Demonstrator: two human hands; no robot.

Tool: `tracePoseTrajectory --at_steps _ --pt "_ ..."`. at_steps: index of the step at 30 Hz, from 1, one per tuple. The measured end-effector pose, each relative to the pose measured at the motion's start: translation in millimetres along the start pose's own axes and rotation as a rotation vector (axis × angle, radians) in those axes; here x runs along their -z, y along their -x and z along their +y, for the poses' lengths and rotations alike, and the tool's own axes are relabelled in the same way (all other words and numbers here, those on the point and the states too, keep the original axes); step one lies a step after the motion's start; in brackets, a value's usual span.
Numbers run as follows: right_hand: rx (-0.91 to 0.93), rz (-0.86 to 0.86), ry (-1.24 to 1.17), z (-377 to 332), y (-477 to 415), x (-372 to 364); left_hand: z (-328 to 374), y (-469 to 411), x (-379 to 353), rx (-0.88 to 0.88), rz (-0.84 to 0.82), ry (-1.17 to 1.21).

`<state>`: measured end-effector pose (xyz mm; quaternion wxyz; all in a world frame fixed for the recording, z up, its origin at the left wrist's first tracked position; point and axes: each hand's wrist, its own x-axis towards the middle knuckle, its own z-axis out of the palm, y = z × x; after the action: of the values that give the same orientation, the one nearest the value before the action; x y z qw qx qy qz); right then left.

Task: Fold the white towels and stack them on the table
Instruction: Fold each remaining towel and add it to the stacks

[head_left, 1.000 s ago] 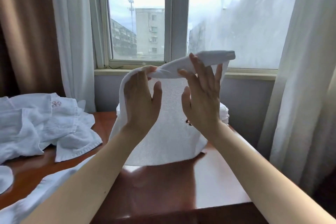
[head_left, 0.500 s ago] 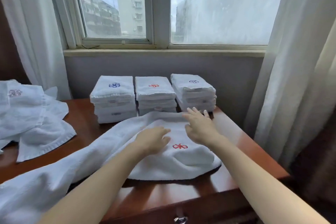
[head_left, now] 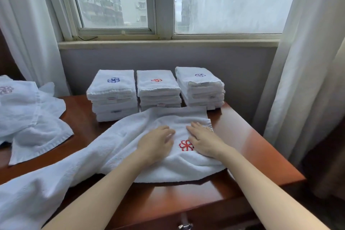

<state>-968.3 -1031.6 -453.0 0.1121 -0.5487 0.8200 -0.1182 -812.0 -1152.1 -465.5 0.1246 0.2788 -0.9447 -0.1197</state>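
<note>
A white towel with a red flower emblem [head_left: 130,147] lies partly folded on the brown wooden table [head_left: 248,145], its long end trailing off to the lower left. My left hand [head_left: 155,143] and my right hand [head_left: 203,141] rest flat on it, one on each side of the emblem, fingers straight. Behind it stand three stacks of folded white towels: the left stack [head_left: 113,95] with a blue emblem, the middle stack [head_left: 158,89] with a red emblem, the right stack [head_left: 200,87] with a blue emblem.
A heap of loose white towels [head_left: 28,117] lies on the table's left side. White curtains [head_left: 302,61] hang at both sides of the window [head_left: 162,5]. The table's right edge drops off near the right curtain. A drawer handle [head_left: 184,226] shows at the front.
One second ago both hands held the towel up in the air. They have since laid it down on the table and now press flat on it, drawn slightly nearer along the cloth.
</note>
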Motion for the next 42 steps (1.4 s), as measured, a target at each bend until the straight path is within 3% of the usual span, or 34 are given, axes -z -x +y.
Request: tracePoseTrajectory --at_steps 3,6,14,19,29,34,42 --pt "-0.016 0.058 -0.024 0.1 4.6 8.0 -5.9 2.3 15.0 0.008 0.12 0.063" --pt "-0.088 0.057 -0.023 -2.1 7.1 17.1 -15.5 2.4 26.5 0.073 0.174 -0.06" --pt "-0.172 0.207 0.12 -14.8 -4.3 21.1 -36.8 3.6 40.0 0.256 0.004 -0.111" --pt "-0.097 0.129 0.161 -27.4 -9.5 16.4 -38.2 -1.1 49.4 0.212 -0.145 -0.155" --pt "-0.032 0.307 0.409 -33.5 -7.6 9.6 -52.4 6.9 66.5 0.266 -0.197 -0.306" --pt "-0.017 0.344 0.412 -38.0 -3.4 10.0 -49.3 17.9 64.2 0.262 -0.086 -0.338" --pt "-0.098 0.411 -0.087 -48.6 4.0 46.5 -38.5 27.8 100.2 0.266 0.353 -0.071"
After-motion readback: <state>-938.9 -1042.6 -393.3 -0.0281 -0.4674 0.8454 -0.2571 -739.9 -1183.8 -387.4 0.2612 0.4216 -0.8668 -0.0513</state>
